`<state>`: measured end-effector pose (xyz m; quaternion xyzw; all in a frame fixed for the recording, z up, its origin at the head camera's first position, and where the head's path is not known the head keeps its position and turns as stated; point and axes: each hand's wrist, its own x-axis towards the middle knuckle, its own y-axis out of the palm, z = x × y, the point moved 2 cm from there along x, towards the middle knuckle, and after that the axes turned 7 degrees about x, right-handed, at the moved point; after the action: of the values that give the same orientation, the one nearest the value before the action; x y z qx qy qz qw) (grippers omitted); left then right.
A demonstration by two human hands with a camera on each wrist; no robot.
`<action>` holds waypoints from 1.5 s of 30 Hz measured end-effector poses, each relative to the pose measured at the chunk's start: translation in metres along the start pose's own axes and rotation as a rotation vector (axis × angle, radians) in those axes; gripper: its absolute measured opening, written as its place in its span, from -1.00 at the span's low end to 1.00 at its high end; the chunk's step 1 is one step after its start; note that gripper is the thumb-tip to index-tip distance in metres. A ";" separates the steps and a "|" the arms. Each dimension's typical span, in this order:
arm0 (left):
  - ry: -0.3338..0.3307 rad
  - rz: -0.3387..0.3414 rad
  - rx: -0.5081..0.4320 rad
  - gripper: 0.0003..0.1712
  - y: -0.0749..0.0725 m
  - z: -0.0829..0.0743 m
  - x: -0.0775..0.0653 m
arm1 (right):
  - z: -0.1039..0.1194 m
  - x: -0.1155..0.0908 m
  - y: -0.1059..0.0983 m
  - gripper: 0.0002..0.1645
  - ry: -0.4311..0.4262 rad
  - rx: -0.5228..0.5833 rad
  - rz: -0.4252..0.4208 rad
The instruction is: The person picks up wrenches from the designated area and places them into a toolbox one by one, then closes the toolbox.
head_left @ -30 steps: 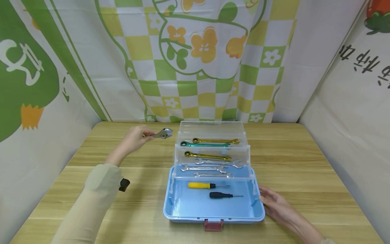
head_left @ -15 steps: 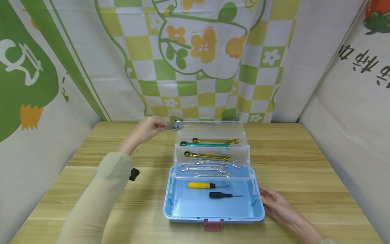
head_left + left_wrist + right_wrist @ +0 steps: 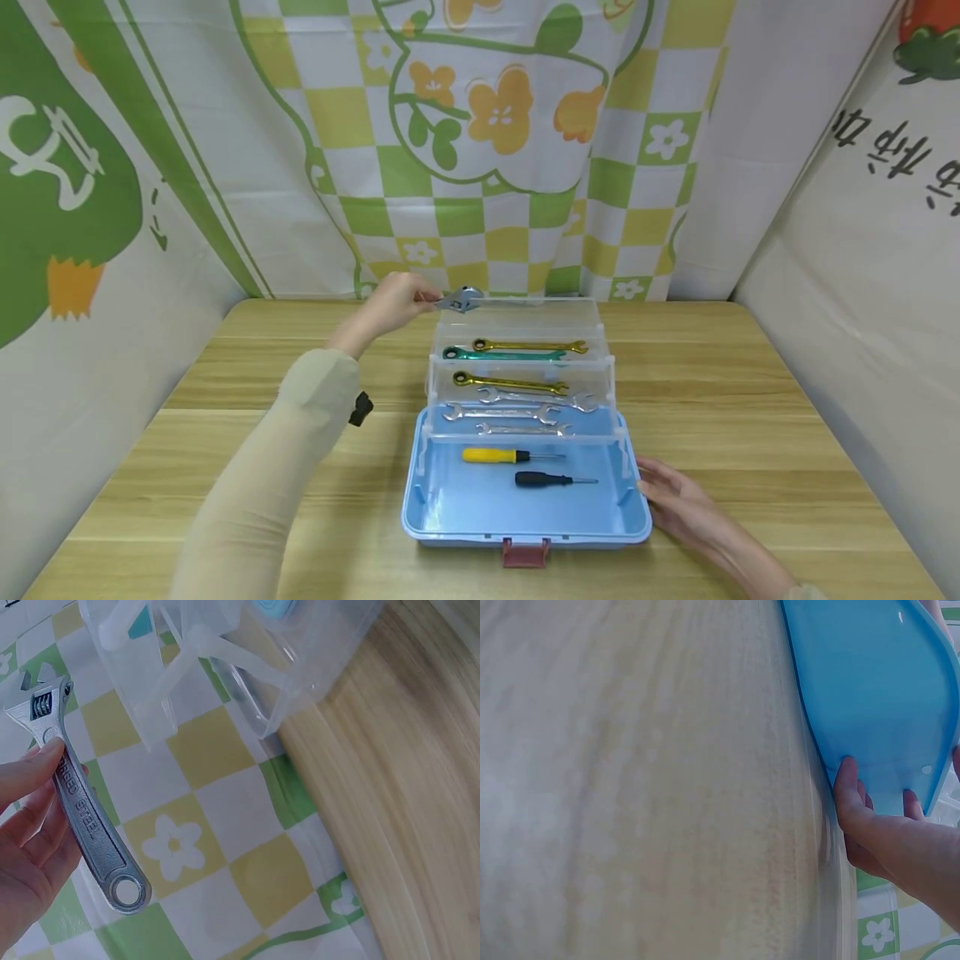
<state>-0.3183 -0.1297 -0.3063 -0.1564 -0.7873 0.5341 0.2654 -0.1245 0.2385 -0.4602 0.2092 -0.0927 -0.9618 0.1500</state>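
Observation:
My left hand (image 3: 393,304) holds a silver adjustable wrench (image 3: 461,300) by its handle, above the far left corner of the raised clear tray (image 3: 525,313). In the left wrist view, thumb and fingers pinch the wrench (image 3: 88,814), its jaw end pointing up and away. The blue toolbox (image 3: 450,512) stands open on the table. My right hand (image 3: 686,504) rests against the toolbox's right side, thumb at the rim. In the right wrist view, its extended fingers (image 3: 847,784) touch the blue outer wall (image 3: 877,697).
Several wrenches lie in the clear tiers, among them a green ratchet wrench (image 3: 504,356) and a gold one (image 3: 530,346). A yellow screwdriver (image 3: 491,456) and a black screwdriver (image 3: 542,480) lie on the toolbox floor. A patterned curtain (image 3: 495,225) hangs behind the wooden table (image 3: 720,375).
My left hand has carried the adjustable wrench rightward and away from me, from left of the toolbox to the top tray's far left corner. The right hand stays put.

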 end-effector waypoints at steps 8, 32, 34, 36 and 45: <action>0.012 0.085 -0.003 -0.79 0.006 -0.014 0.023 | -0.001 -0.001 0.000 -0.17 -0.008 0.004 0.021; 0.058 0.205 0.043 -0.80 0.035 -0.055 0.063 | -0.003 -0.001 -0.001 -0.17 -0.033 0.002 0.038; 0.050 0.216 0.043 -0.80 0.037 -0.057 0.064 | -0.003 -0.002 -0.001 -0.17 -0.034 0.001 0.038; 0.052 0.230 0.045 -0.80 0.039 -0.060 0.064 | -0.003 -0.002 -0.001 -0.17 -0.030 0.000 0.037; 0.028 0.297 0.045 -0.76 0.050 -0.063 0.067 | -0.001 -0.001 -0.001 -0.16 -0.009 -0.002 0.015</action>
<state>-0.3375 -0.0273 -0.3177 -0.2726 -0.7396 0.5827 0.1978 -0.1229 0.2394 -0.4607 0.2042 -0.0940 -0.9617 0.1568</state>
